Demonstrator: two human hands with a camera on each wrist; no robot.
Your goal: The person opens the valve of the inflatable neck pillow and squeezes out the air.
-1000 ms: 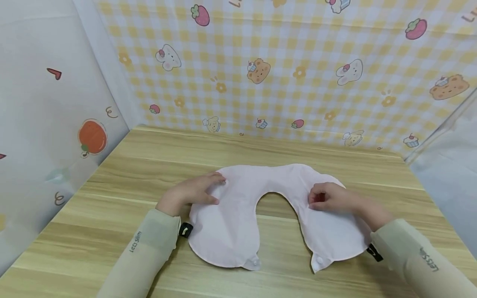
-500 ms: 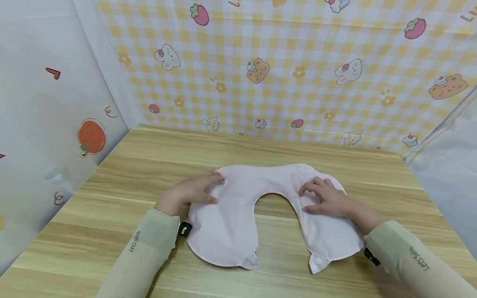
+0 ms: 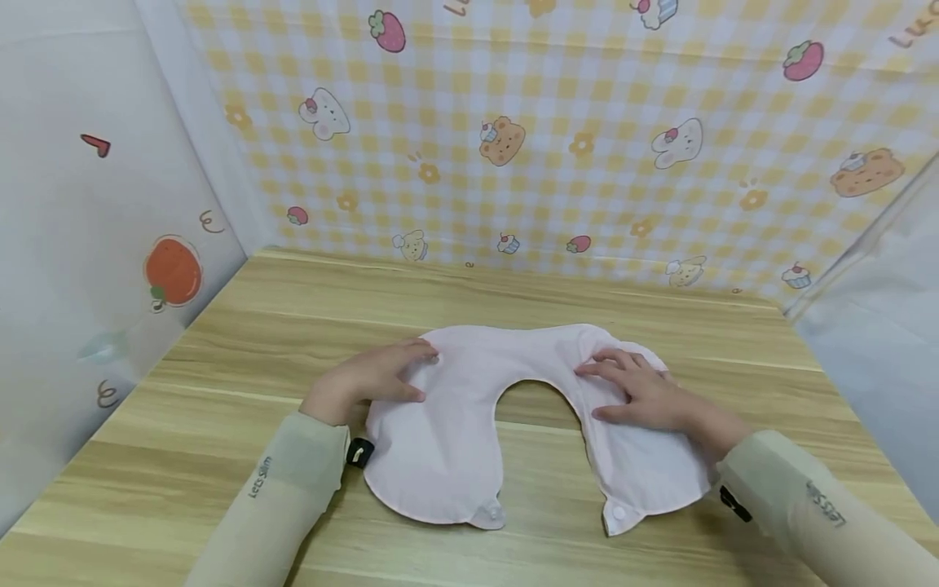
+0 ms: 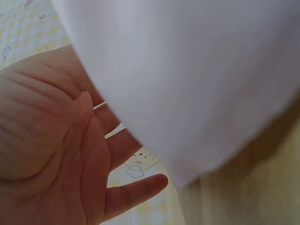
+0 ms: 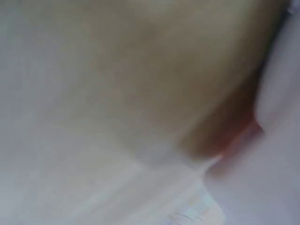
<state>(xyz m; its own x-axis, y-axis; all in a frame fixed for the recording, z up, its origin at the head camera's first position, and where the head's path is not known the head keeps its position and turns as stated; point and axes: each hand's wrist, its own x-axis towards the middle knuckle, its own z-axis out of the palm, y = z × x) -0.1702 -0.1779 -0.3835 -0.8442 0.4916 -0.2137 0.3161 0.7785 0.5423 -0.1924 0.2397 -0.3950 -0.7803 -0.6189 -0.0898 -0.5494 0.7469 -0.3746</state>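
Observation:
A flat, pale pink U-shaped neck pillow (image 3: 433,456) lies on the wooden table, its two ends pointing toward the person. Each end carries a small tab with a round snap; the right snap (image 3: 619,514) shows clearly. Over the pillow's upper left edge lies my left hand (image 3: 377,375), fingers relaxed and thumb apart. My right hand (image 3: 641,395) rests on the right arm of the pillow with fingers spread. In the left wrist view, the left palm (image 4: 51,140) faces the camera and pale fabric (image 4: 178,84) covers some fingertips. The right wrist view is badly blurred.
The wooden table (image 3: 293,318) runs back to a yellow checked cloth wall (image 3: 543,196) with cartoon prints. White sheets (image 3: 73,244) hang at the left and right sides. A small black piece (image 3: 360,452) sits by the left cuff.
My right hand has gone from bunched fingers to spread ones, reaching slightly left over the pillow. The left hand stays in place. The whole head view has shifted slightly.

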